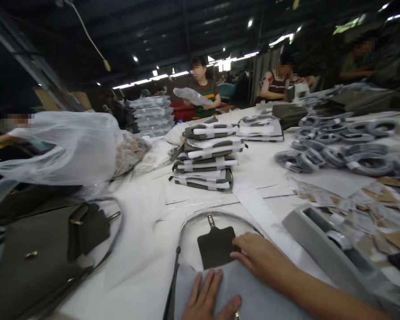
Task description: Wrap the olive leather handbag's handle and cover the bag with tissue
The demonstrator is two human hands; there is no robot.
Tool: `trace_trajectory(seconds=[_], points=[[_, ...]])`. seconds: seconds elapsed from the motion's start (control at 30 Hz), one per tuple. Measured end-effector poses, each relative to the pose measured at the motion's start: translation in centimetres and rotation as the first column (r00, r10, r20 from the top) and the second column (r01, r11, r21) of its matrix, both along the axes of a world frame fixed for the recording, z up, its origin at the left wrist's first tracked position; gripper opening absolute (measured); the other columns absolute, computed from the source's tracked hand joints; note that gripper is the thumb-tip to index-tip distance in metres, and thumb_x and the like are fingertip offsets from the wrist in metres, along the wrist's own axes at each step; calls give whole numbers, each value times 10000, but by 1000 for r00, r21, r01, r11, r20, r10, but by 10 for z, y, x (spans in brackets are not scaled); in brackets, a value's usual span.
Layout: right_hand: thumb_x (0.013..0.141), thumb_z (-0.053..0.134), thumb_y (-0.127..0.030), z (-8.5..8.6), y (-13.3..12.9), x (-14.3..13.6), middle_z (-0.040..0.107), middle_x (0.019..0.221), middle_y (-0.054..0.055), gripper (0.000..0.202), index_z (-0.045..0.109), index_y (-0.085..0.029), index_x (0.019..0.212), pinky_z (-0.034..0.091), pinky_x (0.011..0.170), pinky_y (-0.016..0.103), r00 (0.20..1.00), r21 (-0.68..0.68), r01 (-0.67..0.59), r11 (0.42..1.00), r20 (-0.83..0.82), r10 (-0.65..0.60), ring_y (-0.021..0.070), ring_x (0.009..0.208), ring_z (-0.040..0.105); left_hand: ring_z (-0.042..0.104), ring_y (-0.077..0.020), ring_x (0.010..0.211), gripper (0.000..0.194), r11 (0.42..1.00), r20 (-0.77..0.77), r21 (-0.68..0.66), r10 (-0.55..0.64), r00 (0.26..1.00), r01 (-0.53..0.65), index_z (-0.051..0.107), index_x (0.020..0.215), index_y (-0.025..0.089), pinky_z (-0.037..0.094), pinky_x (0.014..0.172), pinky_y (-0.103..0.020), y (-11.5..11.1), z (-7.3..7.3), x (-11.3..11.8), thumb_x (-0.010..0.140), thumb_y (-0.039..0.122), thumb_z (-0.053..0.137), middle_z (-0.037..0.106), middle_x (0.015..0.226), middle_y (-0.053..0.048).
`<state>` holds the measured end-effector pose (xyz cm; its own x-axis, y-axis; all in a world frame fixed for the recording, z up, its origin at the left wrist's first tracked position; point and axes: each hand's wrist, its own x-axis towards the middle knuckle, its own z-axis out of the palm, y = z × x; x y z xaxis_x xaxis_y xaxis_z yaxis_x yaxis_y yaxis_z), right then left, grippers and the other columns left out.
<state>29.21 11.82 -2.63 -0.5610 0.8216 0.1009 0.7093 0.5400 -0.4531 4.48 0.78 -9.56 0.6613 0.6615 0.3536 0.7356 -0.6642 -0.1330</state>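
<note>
Left hand (208, 298): flat, fingers spread, pressing grey wrapping (253, 293).
Right hand (256, 253): fingertips on dark tab (216, 246), gripping nothing.
Tab: inside handle loop (193, 218), at the near edge of the table (146, 231).
Beyond: stack of wrapped bags (206, 160).
Left: olive bag (40, 258).

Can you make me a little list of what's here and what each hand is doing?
Place: big workshop, white table
Left hand: flat on grey wrapping, fingers spread
Right hand: fingers touch the dark flap
Flap: has a metal clasp on top, sits inside a curved handle
Left of hands: olive bag, clear plastic bag
Middle: stack of wrapped bags
Right: coiled straps, paper tags, grey tray
Far side: other people working
</note>
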Motion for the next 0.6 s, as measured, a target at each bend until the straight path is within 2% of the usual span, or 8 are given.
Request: trace_trajectory(seconds=[0.07, 0.13, 0.2, 0.27, 0.37, 0.47, 0.53, 0.6], points=[[924, 590, -259, 10, 15, -10, 693, 1163, 138, 265, 660, -170, 1164, 454, 962, 418, 985, -96, 49, 994, -162, -65, 296, 1109, 615, 584, -259, 1255, 600, 999, -35, 17, -39, 999, 40, 353, 1484, 418, 532, 968, -383, 5, 0, -1, 932, 393, 588, 556, 1446, -62], [890, 626, -299, 16, 32, -26, 635, 1307, 160, 433, 606, -149, 1296, 383, 1080, 462, 949, -208, 98, 973, -274, -154, 326, 1249, 547, 526, -301, 1315, 666, 997, -31, -7, -78, 996, 78, 304, 1513, 379, 495, 1014, -435, 8, 9, 1, 918, 509, 575, 488, 1497, -116], [855, 655, -331, 19, 46, -41, 672, 1256, 168, 539, 579, -112, 1342, 420, 1056, 472, 930, -312, 111, 944, -303, -210, 337, 1207, 592, 487, -339, 1346, 765, 993, 5, -50, -109, 994, 109, 279, 1525, 360, 470, 1033, -486, 6, 21, 4, 871, 658, 541, 445, 1521, -151], [871, 619, -324, 25, 50, -51, 739, 1113, 145, 567, 547, -74, 1375, 499, 965, 440, 924, -374, 89, 923, -315, -217, 305, 1070, 674, 470, -354, 1358, 807, 987, 37, -120, -103, 994, 106, 267, 1528, 364, 457, 1039, -525, 0, 33, 6, 847, 729, 498, 428, 1527, -170], [929, 539, -332, 40, 30, -47, 770, 1022, 80, 568, 481, -86, 1438, 523, 941, 400, 904, -424, 41, 905, -371, -215, 246, 1003, 701, 419, -354, 1397, 733, 962, 80, -265, -39, 996, 59, 272, 1522, 386, 401, 1085, -579, -9, 47, 8, 886, 681, 489, 382, 1554, -165], [944, 551, -435, 51, -9, -26, 748, 1129, 44, 437, 656, -190, 1290, 487, 1021, 397, 883, -401, -136, 906, -464, -73, 245, 1096, 673, 370, -346, 1426, 655, 928, 134, -372, 25, 991, 27, 321, 1500, 405, 318, 1138, -612, -15, 58, 10, 910, 627, 500, 366, 1565, -130], [951, 555, -457, 47, -35, -11, 721, 1203, 22, 352, 731, -252, 1177, 458, 1071, 394, 865, -356, -274, 894, -497, 68, 245, 1168, 643, 365, -331, 1427, 614, 916, 163, -400, 31, 986, 37, 376, 1473, 404, 286, 1157, -615, -16, 64, 12, 911, 613, 510, 403, 1541, -104], [971, 542, -426, 34, -55, -1, 716, 1213, 9, 308, 731, -289, 1171, 433, 1105, 404, 859, -292, -346, 891, -480, 177, 233, 1222, 613, 386, -316, 1410, 594, 913, 182, -403, 16, 983, 59, 418, 1451, 383, 265, 1171, -610, -16, 67, 14, 908, 596, 529, 453, 1504, -87]])
